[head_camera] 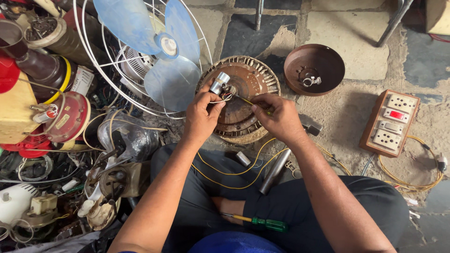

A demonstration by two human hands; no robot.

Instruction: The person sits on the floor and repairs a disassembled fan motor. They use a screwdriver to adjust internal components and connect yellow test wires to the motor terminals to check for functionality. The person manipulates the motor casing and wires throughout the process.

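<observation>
A rusty round fan motor (251,77) lies on the stone floor in front of my crossed legs. My left hand (200,115) pinches a small silver cylinder, a capacitor (219,83), with thin wires at the motor's hub. My right hand (277,115) grips a thin yellow-handled tool (247,100) whose tip points at the hub. Yellow wires (234,171) trail from the motor across my lap. A green-handled screwdriver (267,223) rests on my leg.
A blue-bladed table fan (159,51) in a white wire guard stands to the left, beside piles of old motors and parts. A rusty bowl-shaped cover (328,58) and a wooden switch-and-socket board (390,122) lie to the right. A metal tube (274,171) lies by my knee.
</observation>
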